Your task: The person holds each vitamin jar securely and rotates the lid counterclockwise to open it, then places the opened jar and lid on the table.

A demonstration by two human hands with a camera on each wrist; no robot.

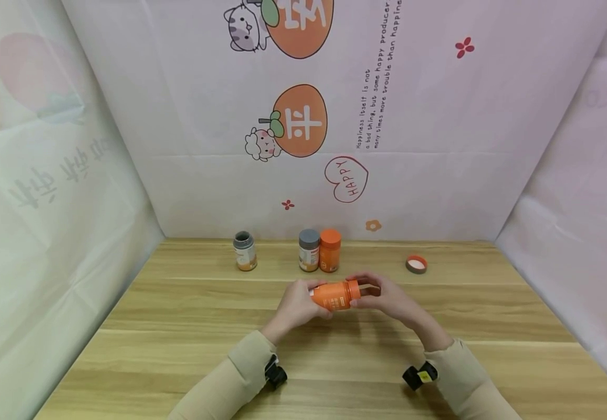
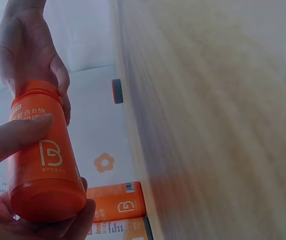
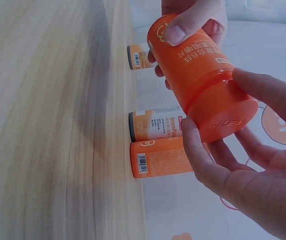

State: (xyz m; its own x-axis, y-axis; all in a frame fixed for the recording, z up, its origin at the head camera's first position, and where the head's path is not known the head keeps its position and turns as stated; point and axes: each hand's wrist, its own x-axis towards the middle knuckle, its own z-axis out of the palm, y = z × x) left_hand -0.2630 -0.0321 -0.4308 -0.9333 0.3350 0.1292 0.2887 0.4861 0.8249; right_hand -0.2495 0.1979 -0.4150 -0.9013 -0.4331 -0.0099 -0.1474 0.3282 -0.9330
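Note:
My left hand (image 1: 298, 304) grips the body of an orange pill bottle (image 1: 330, 296), its thumb lying across the printed label. The bottle is held tilted above the wooden table, cap end toward the right. Around its ribless orange cap (image 3: 223, 111) are the fingertips of my right hand (image 1: 389, 298), thumb and fingers on opposite sides of the rim. The cap sits on the bottle's neck in the right wrist view. In the left wrist view, the bottle's base (image 2: 48, 202) faces the camera and the right hand partly hides the cap.
Behind the hands stand a grey-capped white bottle (image 1: 309, 256) and another orange bottle (image 1: 330, 256), side by side. Farther left is an uncapped white bottle (image 1: 245, 255) with a grey neck. A loose grey cap (image 1: 416, 265) with an orange inner rim lies back right. A printed cloth (image 1: 413, 192) hangs behind.

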